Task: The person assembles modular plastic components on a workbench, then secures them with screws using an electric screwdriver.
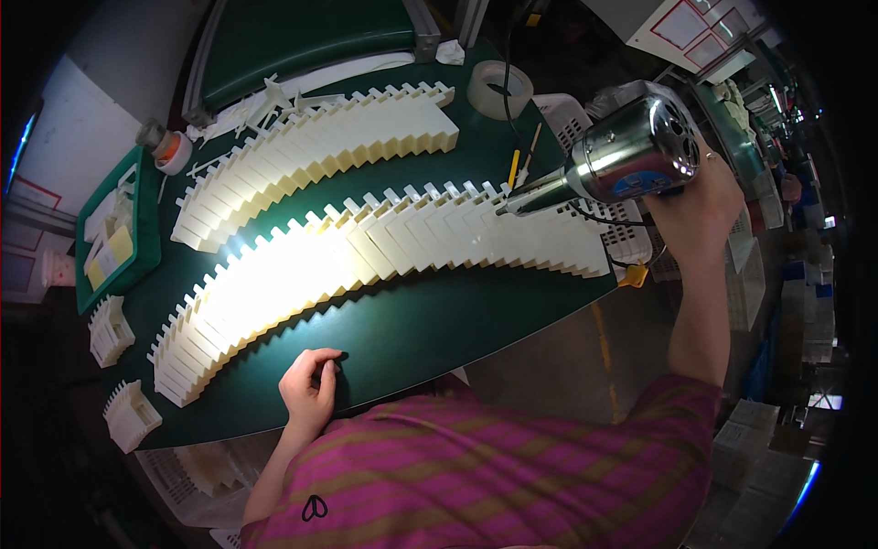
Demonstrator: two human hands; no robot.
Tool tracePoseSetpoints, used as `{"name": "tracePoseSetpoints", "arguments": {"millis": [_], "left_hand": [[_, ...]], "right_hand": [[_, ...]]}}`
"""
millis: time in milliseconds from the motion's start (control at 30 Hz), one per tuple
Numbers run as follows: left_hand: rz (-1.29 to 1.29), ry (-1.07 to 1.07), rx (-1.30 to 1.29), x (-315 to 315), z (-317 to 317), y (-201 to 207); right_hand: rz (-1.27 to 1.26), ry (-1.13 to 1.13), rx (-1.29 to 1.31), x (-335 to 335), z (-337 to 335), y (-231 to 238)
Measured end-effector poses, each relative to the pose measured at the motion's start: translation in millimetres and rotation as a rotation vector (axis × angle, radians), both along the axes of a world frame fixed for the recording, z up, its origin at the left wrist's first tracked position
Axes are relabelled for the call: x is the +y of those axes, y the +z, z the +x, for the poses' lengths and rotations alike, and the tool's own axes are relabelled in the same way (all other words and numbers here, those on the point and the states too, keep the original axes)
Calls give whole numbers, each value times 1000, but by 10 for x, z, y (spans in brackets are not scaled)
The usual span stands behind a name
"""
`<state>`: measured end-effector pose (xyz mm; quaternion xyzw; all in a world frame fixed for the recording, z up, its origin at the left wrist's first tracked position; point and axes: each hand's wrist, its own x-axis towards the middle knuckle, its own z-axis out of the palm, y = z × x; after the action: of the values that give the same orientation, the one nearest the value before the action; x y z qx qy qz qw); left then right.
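Observation:
My right hand (700, 206) grips a chrome heat gun (631, 151) at the right. Its narrow nozzle points left, over the right part of a long curved row of white plastic parts (402, 240). Whether the nozzle touches them I cannot tell. Bright light washes out the row's left-centre part. Near the table's front edge, below that row, rests my left hand (309, 386), its fingers curled in and no object visible in them. A second, shorter row of white plastic parts (311, 157) lies behind the first.
The green table (412, 320) also bears a green tray (151, 224) of white pieces, two small part stacks (112, 331) at the left, and a clear tape roll (500, 90). A black cable (608, 220) hangs by the heat gun. White baskets (562, 119) stand beyond the right edge.

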<state>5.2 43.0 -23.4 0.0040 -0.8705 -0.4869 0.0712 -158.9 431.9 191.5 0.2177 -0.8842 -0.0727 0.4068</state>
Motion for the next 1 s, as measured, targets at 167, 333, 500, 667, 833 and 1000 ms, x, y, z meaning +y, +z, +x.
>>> {"name": "tracePoseSetpoints", "arguments": {"millis": [167,333,500,667,833,1000], "left_hand": [[-24,-12,-14,1,-27,9],[6,-1,-2,15,-48,-19],[-5,-6,-11,13,-46,-7],[-34,-12,24,4,-41,-55],[-26,-6,9,11,-41,-43],[-18,3,-6,23,-40,-32]], "right_hand": [[29,-6,2,27,10,-3],[35,5,10,79,-7,-23],[58,-18,29,180,30,-2],[82,-36,30,251,64,-7],[56,-33,29,224,67,-13],[41,-113,-23,248,93,5]]}}
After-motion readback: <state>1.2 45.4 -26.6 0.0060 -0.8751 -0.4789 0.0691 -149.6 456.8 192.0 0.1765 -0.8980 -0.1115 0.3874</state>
